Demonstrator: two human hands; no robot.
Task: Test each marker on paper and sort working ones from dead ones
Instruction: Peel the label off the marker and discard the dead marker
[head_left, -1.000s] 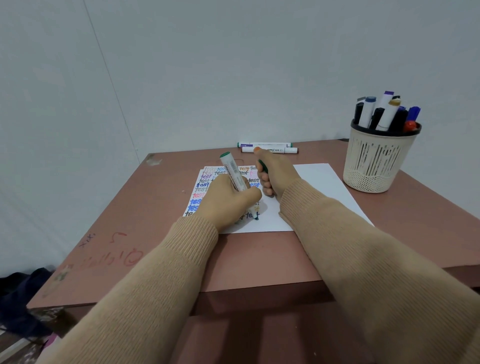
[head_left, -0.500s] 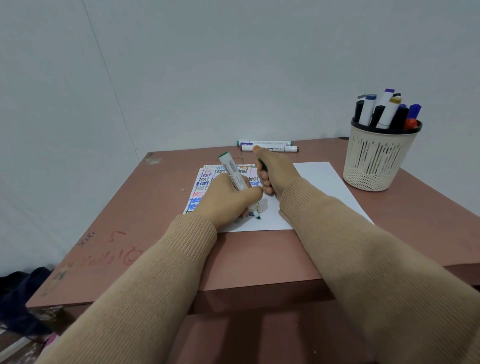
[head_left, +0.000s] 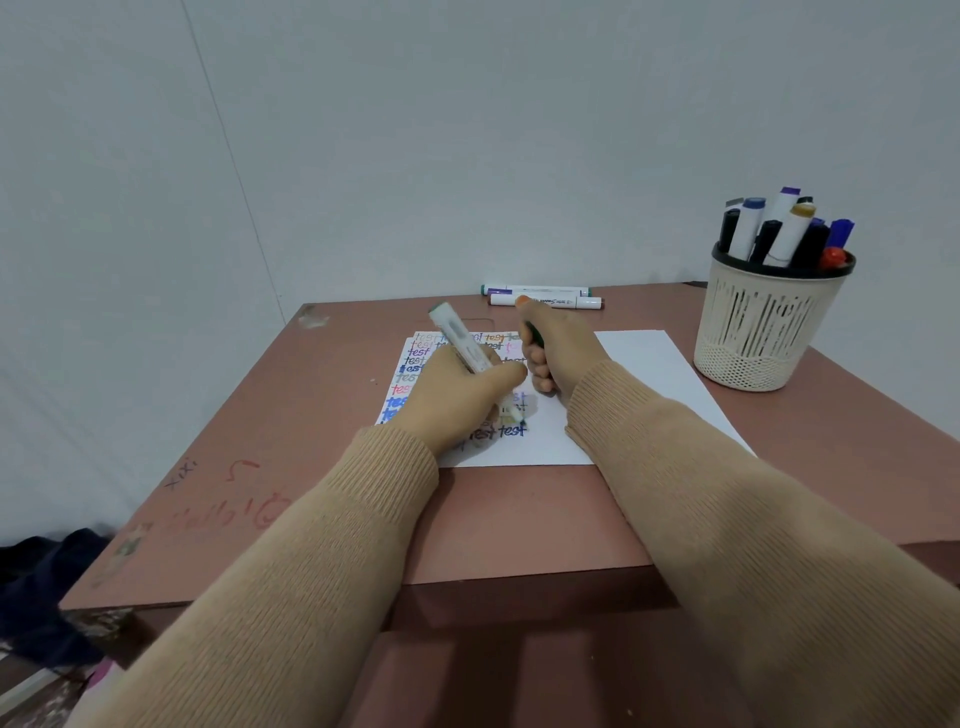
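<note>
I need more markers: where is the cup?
Head view: the cream mesh cup stands at the table's far right, just right of the paper.

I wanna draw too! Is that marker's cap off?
Off: the marker has its bare tip at the paper; the right hand grips a green cap.

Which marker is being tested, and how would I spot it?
On the table lies a paper full of coloured "test" words. The left hand holds a white marker tilted over it, tip down; the right hand grips its green cap. Unlike those in the cup or lying beyond, this one is uncapped.
</note>
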